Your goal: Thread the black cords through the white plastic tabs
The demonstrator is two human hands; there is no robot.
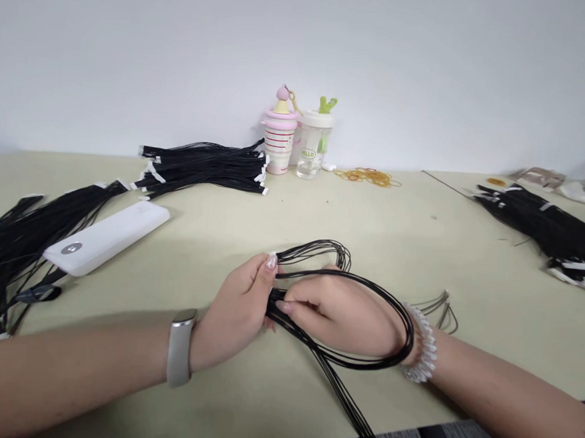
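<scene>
My left hand (244, 302), with a grey band on the wrist, is closed on a bundle of thin black cables (341, 382). Close beside it, my right hand (341, 312) pinches the same bundle near the left fingers. One wide loop of the cables passes around my right hand and wrist, and a smaller loop arches behind. The lower cables trail down past the front table edge. Stripped-looking or grey cable ends (444, 306) stick out beyond my right wrist. What lies inside the two grips is partly hidden by the fingers.
A white power bank (108, 236) lies at left, beside black cable bundles (30, 247). Another bundle (206, 166) lies at the back, next to a pink-lidded cup (278, 144) and a clear cup (311, 150). Rubber bands (368, 177) and more cables (547, 220) are farther right.
</scene>
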